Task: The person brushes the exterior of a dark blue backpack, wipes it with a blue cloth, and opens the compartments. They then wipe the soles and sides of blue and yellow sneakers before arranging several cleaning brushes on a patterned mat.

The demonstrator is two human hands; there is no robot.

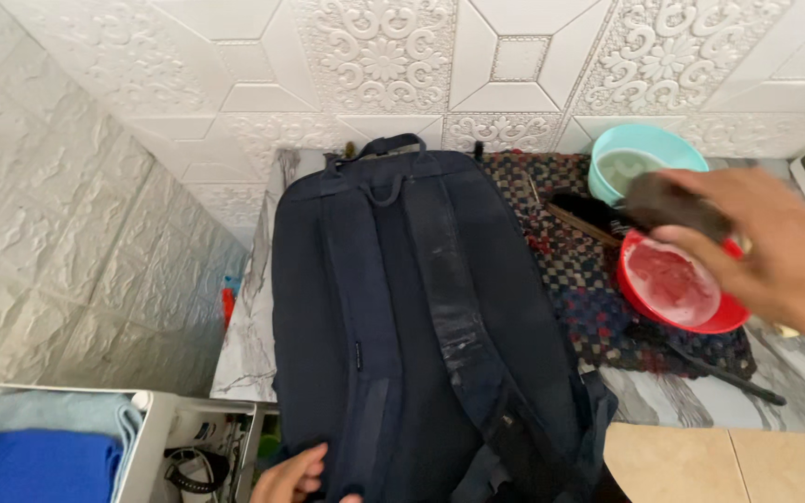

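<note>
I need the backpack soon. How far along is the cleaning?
Done: pale streaks already show on one strap of the navy backpack. In hand: the right hand holds a dark sponge over the red bowl of whitish liquid, while the left hand holds the bag's bottom edge. Left: the other strap and back panel show no streaks.

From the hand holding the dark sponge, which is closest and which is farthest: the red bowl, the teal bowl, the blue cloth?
From the right hand:
1. Red bowl, right under it.
2. Teal bowl, behind, by the wall.
3. Blue cloth, far left bottom corner.
</note>
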